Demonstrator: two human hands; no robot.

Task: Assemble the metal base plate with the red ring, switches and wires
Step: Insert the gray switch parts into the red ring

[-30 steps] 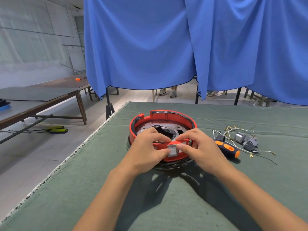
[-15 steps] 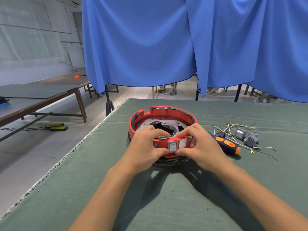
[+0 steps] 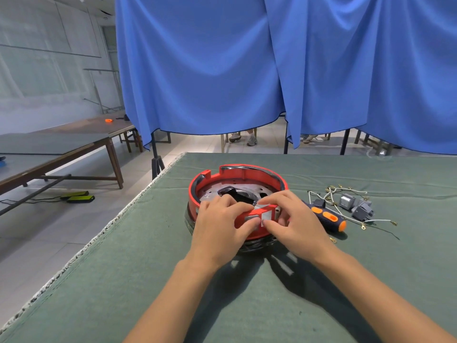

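A red ring [image 3: 237, 176] sits around a round metal base plate [image 3: 212, 194] on the green table cloth. Two grey switches [image 3: 265, 216] sit side by side in the ring's near wall. My left hand [image 3: 220, 229] grips that wall from the left, its thumb on the left switch and its fingers curled over the rim. My right hand [image 3: 294, 224] pinches the wall from the right, thumb on the right switch. Loose grey switches [image 3: 356, 206] and white wires [image 3: 329, 194] lie to the right.
A screwdriver with a black and orange handle [image 3: 326, 216] lies just right of my right hand. The table's left edge [image 3: 118, 219] drops to a tiled floor. Blue curtains [image 3: 247, 70] hang behind the table, and wooden tables [image 3: 61, 149] stand at the far left.
The view has shifted a little. Both thumbs have slid onto the faces of the two switches in the red ring's near wall. Ring and plate stay in place.
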